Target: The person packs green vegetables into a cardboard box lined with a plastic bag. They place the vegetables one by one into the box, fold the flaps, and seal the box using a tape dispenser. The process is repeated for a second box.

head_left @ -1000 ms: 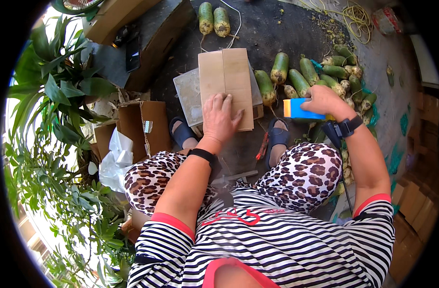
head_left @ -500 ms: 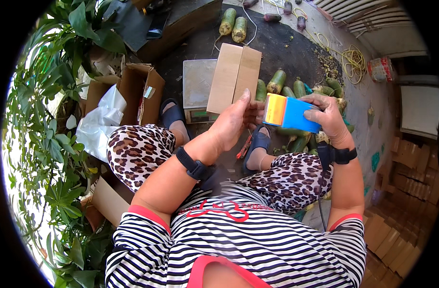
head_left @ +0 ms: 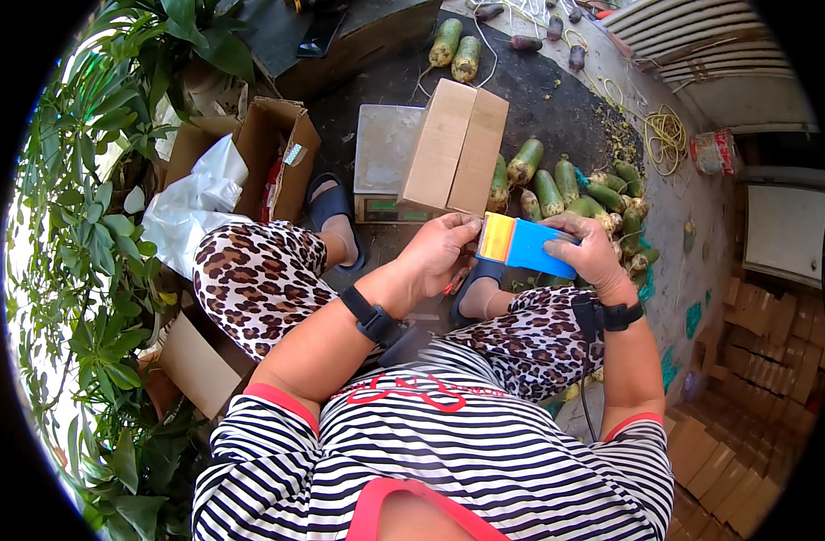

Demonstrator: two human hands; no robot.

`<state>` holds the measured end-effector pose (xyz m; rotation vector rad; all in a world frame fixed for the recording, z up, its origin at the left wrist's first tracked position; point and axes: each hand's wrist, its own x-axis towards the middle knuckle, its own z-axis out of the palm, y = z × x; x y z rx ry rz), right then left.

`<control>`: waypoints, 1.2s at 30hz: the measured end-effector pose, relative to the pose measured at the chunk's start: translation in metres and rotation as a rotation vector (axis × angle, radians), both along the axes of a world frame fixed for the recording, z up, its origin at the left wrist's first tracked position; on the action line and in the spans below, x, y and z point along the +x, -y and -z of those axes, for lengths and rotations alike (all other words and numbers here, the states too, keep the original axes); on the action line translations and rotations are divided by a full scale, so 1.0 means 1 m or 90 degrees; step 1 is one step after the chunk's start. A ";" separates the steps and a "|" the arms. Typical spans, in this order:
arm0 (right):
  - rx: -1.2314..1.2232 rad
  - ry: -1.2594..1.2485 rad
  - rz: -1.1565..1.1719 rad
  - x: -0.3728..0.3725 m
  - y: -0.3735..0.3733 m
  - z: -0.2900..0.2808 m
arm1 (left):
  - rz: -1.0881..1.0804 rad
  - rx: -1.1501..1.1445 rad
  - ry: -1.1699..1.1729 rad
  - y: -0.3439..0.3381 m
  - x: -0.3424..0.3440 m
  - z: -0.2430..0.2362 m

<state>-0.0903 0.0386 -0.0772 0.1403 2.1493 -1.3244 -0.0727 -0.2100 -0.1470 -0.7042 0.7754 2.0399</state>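
Preparation of the tool (head_left: pixel 529 249), perhaps a tape dispenser, seems in hand; any pull calls for a steady hold. The right hand (head_left: pixel 595 255) clamps its blue body; the left hand (head_left: pixel 433 253) meets its yellow end, pinch unclear. Boxy and smooth, it's just beside the carton's (head_left: pixel 458 149) near corner.

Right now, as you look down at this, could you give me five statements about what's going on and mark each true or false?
1. The right hand holds a blue-and-yellow tool. True.
2. The left hand lies flat on the closed cardboard box. False: the left hand is at the tool's yellow end.
3. Long green vegetables lie right of the closed cardboard box. True.
4. The coiled cord is red. False: the coiled cord is yellow.
5. The person wears dark sandals. True.
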 end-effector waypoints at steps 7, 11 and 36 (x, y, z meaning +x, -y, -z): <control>0.002 -0.015 -0.008 -0.002 0.019 0.003 | -0.013 -0.145 -0.093 0.014 -0.004 0.030; 0.027 -0.037 -0.002 -0.014 -0.005 0.007 | -0.101 -0.330 -0.104 0.057 -0.039 0.031; 0.060 0.012 -0.043 -0.057 -0.006 0.121 | 0.290 -0.930 -0.216 0.080 -0.034 0.257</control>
